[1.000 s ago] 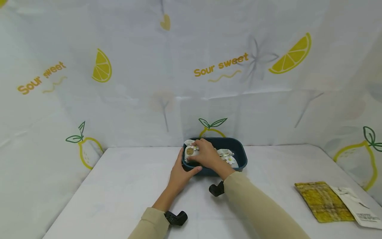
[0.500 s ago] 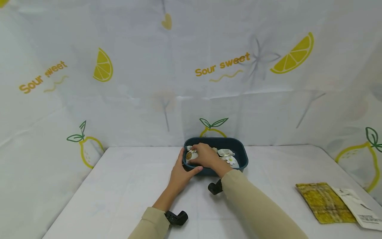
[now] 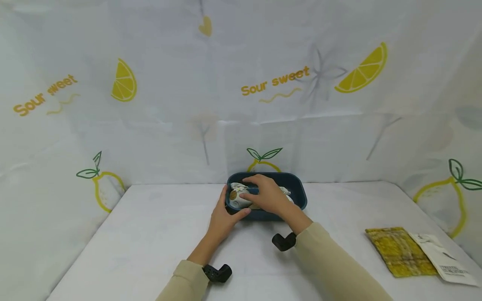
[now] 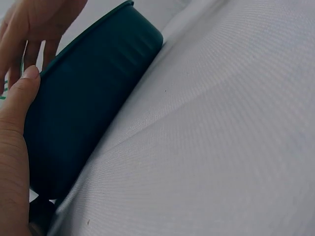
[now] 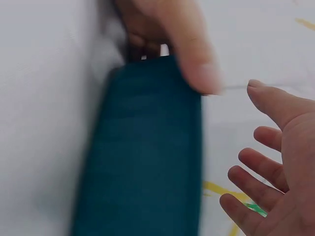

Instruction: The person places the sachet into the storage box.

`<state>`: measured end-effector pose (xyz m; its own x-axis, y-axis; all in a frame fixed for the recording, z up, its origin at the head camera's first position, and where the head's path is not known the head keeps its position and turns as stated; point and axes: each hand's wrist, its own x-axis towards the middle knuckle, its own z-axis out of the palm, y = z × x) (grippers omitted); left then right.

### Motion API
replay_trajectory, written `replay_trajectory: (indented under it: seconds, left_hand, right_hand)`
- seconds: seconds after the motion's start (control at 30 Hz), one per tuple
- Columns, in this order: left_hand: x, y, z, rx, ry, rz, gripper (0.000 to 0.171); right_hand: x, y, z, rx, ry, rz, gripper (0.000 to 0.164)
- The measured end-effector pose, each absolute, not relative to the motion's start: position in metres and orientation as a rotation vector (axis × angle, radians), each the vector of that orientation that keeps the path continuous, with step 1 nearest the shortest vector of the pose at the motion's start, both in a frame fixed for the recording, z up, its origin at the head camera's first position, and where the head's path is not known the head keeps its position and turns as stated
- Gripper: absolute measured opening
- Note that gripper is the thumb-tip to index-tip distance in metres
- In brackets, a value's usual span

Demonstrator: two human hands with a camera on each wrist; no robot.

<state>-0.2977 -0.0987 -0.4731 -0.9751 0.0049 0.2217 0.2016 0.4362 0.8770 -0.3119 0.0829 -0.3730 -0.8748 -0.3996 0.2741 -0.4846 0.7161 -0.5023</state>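
Observation:
A dark teal plastic bin (image 3: 263,215) stands against the back cloth. My left hand (image 3: 221,219) grips its near left corner, thumb at the front rim and fingers along the left end; the thumb (image 4: 27,93) shows against the rim in the left wrist view. Inside at the left lies a white cloth pouch (image 3: 236,204) with a round tan patch and a small daisy. My right hand (image 3: 268,195) is over the bin just right of this pouch, its fingers (image 5: 256,189) apart and holding nothing. Another white pouch (image 3: 285,191) is partly hidden behind the right hand.
A yellow patterned packet (image 3: 401,253) and a white printed packet (image 3: 444,261) lie overlapping at the right side of the white-covered table (image 3: 150,242). A white cloth with lemon prints (image 3: 169,146) hangs directly behind the bin.
My right hand lowered the left pouch into the bin, let go of it and drew up and to the right, its fingers opening. My left hand stayed on the bin.

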Motion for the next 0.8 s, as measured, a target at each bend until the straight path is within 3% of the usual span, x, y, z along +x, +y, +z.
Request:
replay_trajectory:
  seconds: [0.37,0.8]
  left_hand:
    - [-0.296,-0.102,-0.475,-0.212,-2.47,-1.575,0.109]
    - [-0.3,-0.099,-0.474,-0.19,-2.508,-1.562,0.11]
  right_hand:
    - [-0.271,0.127,-0.35,0.839,-2.585,0.818,0.051]
    - [-0.228,0.229,-0.37,0.644,-2.495,0.637,0.052]
